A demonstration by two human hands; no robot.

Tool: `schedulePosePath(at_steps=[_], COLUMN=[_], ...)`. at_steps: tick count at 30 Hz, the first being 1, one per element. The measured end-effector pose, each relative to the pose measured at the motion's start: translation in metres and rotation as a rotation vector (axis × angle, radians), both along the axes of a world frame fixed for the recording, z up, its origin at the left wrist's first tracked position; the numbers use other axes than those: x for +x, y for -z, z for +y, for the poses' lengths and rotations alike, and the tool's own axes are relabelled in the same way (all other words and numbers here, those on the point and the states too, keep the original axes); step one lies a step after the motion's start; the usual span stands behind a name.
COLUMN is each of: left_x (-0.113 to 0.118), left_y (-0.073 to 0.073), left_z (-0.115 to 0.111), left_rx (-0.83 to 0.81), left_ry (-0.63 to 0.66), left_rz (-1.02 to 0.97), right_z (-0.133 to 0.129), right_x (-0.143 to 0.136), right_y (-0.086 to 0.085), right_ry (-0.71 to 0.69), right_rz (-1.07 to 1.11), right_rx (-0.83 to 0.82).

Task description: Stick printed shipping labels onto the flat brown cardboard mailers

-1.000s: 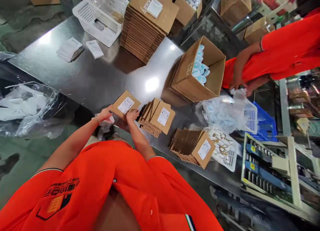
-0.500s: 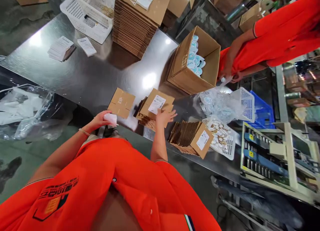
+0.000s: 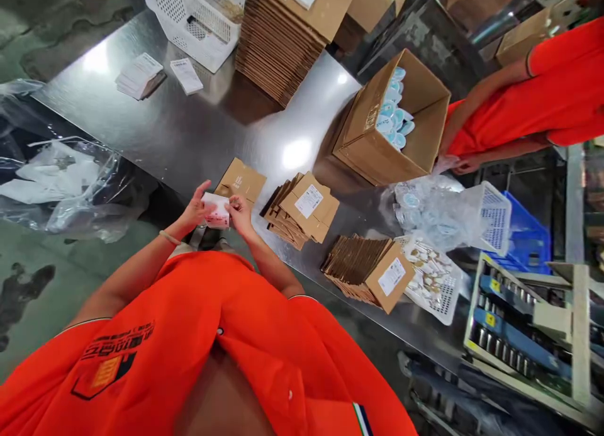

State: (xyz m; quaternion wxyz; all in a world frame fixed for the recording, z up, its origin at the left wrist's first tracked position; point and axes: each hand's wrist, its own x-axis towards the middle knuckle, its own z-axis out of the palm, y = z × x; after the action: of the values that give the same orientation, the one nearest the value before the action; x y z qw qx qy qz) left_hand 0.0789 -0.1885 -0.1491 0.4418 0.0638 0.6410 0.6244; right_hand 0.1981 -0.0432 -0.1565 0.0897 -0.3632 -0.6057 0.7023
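A small stack of white labels with reddish print point(image 3: 217, 211) is held in front of my body, at the table's near edge. My left hand point(image 3: 194, 211) grips its left side, forefinger raised. On the right side, the thumb and fingers of my right hand point(image 3: 240, 213) pinch the edge of the labels. Just beyond my hands lies a flat folded brown carton point(image 3: 248, 179), partly covered by them. To its right is a fanned pile of flat cartons point(image 3: 321, 219), the top one bearing a white label point(image 3: 308, 201).
Another row of flat cartons point(image 3: 356, 260) stands near a white basket of small parts point(image 3: 448, 307). Behind are an open box of blue-white discs point(image 3: 358, 150), a tall cardboard stack point(image 3: 278, 46) and papers point(image 3: 136, 76). A co-worker in red point(image 3: 514, 115) stands across the table.
My right hand has left the labelled carton pile, moving left to take the edge of the labels in my left hand. The printed face of the labels now shows. The view has shifted.
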Motion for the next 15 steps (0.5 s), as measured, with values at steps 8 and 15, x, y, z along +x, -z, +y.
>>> schedulePosePath(at_steps=[8, 15], left_x=[0.007, 0.002], left_y=[-0.001, 0.012], left_z=[0.016, 0.038], left_rx=[-0.144, -0.192], left_ry=[0.022, 0.055], left_rz=[0.072, 0.062], right_z=[0.016, 0.011], right_x=[0.009, 0.022], right_y=[-0.005, 0.008], right_ry=[-0.059, 0.008], right_rz=[-0.014, -0.126], right_rx=[0.006, 0.264])
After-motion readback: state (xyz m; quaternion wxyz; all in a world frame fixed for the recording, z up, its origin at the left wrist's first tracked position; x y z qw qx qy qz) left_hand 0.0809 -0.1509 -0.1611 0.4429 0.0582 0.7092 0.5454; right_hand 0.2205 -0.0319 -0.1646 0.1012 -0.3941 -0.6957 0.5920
